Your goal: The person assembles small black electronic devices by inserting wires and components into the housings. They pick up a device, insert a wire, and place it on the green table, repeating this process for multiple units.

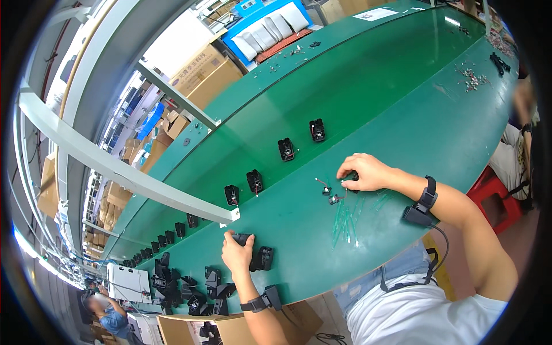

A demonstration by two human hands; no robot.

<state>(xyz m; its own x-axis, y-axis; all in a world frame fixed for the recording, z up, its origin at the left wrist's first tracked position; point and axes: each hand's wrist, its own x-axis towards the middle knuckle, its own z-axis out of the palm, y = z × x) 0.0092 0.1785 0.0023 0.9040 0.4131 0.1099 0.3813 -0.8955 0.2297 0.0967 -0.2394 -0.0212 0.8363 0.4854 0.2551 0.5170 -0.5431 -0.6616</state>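
Note:
My left hand (234,256) is closed round a black plastic housing (241,238) over the near side of the green bench. Right beside it stands another black housing (264,258), apart from the fingers. My right hand (371,172) has its thumb and fingers curled together over a small dark piece, mostly hidden by the fingers. Next to those fingertips lie small black parts with red wires (334,199). Thin green strips (345,225) are scattered on the bench just below them. Both wrists wear black strapped devices.
Black housings (286,149) stand in a row along the sunken green strip (368,95). More black housings (167,279) are heaped at left. A grey metal post (132,167) crosses on the left. An open carton (178,330) sits below the bench edge; a red stool (495,198) stands at right.

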